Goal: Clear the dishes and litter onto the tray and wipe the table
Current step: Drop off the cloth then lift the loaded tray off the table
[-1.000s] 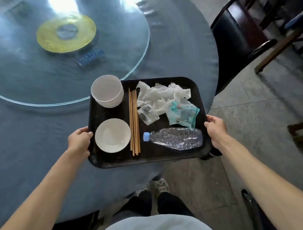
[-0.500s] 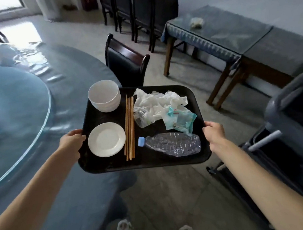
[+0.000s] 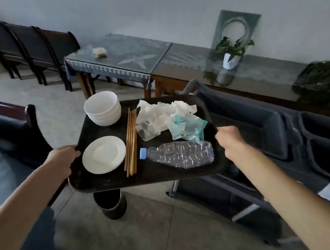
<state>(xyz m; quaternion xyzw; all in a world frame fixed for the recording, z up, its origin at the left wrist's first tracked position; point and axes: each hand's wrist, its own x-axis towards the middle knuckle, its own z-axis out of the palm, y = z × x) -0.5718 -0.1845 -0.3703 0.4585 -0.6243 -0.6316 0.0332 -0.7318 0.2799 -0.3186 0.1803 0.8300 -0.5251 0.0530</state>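
Note:
I carry a black tray (image 3: 113, 180) in the air over the floor. My left hand (image 3: 63, 158) grips its left edge and my right hand (image 3: 230, 139) grips its right edge. On the tray stand stacked white bowls (image 3: 102, 108) at the far left and stacked white plates (image 3: 103, 154) at the near left. Wooden chopsticks (image 3: 131, 143) lie down the middle. White crumpled napkins (image 3: 159, 109), a clear wrapper (image 3: 146, 129), a teal packet (image 3: 188, 128) and a crushed plastic bottle (image 3: 180, 156) with a blue cap fill the right half.
A grey service cart (image 3: 279, 135) with tubs stands just right of the tray. A dark bin (image 3: 112, 205) sits on the floor under the tray. A dark chair (image 3: 12, 133) is at the left. Side tables (image 3: 127, 54), a potted plant (image 3: 231, 52) and more chairs line the wall.
I have lifted the tray off the round table and turned right with it; the round table has left the view and the grey cart now lies beside the tray.

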